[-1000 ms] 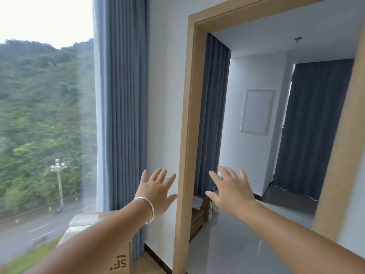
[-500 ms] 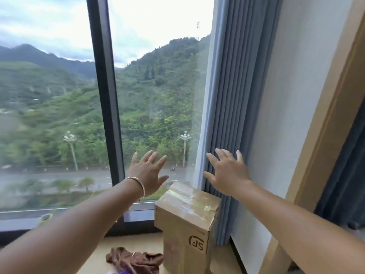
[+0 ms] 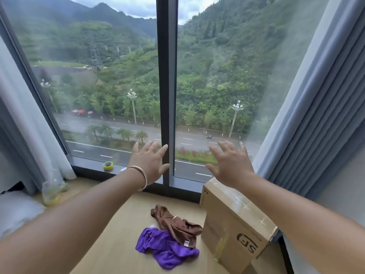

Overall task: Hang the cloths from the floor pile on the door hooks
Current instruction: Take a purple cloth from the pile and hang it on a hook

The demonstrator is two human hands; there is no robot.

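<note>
Both empty hands, left hand (image 3: 148, 163) and right hand (image 3: 231, 162), hover spread above two floor cloths (image 3: 171, 236).

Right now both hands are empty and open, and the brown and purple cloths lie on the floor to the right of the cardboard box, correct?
Not quite. In the head view the brown cloth and purple cloth lie left of the cardboard box, not right. The left hand and right hand are indeed empty and open.

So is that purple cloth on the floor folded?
No, crumpled: the purple cloth lies bunched in uneven wrinkles, partly under the brown cloth.
</note>
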